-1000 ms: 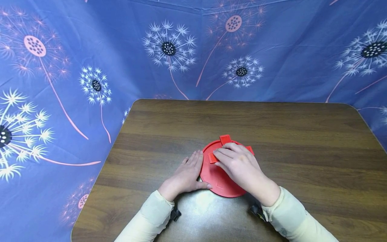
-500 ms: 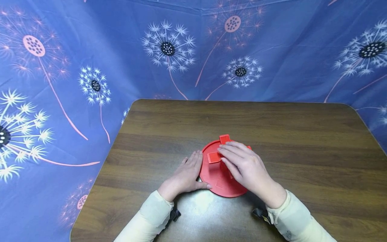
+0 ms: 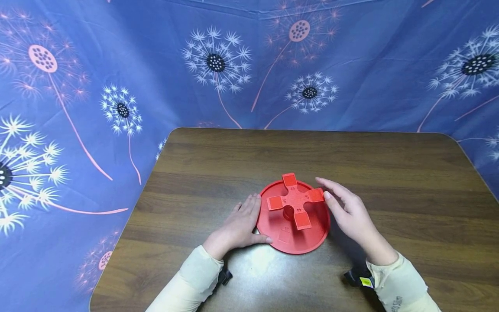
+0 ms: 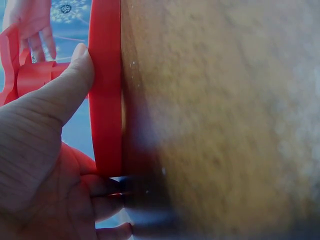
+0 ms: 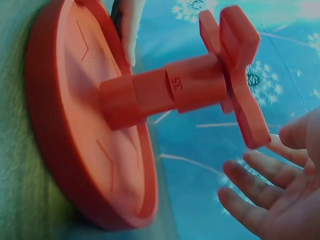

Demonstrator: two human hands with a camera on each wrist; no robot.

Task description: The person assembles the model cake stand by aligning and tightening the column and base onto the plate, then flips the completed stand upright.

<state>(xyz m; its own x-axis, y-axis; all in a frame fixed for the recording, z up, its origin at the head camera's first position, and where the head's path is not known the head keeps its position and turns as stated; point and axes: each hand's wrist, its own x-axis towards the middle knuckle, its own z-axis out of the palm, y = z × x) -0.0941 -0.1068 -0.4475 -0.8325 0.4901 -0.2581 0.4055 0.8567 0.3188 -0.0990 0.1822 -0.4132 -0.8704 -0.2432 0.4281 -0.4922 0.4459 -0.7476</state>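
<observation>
A round red base (image 3: 308,242) with a raised rim lies on the table. From its middle rises a red post (image 5: 150,92), marked 35 in the right wrist view. On top of the post sits a red four-armed cross piece (image 3: 296,200) with raised block ends and small numbers on its arms. My left hand (image 3: 239,225) rests against the base's left side, fingers straight, with its thumb (image 4: 75,82) lying over the rim. My right hand (image 3: 352,216) is at the cross's right arm, fingers relaxed and spread, holding nothing.
The brown wood-grain table (image 3: 390,173) has rounded far corners. A blue cloth (image 3: 249,65) with dandelion prints hangs behind it and along the left. A black wrist strap with a yellow label (image 3: 366,282) shows below the right hand.
My right hand has let go of the cross piece and drawn back to the right, bringing the whole cross into view. The left hand and the base have stayed in place.
</observation>
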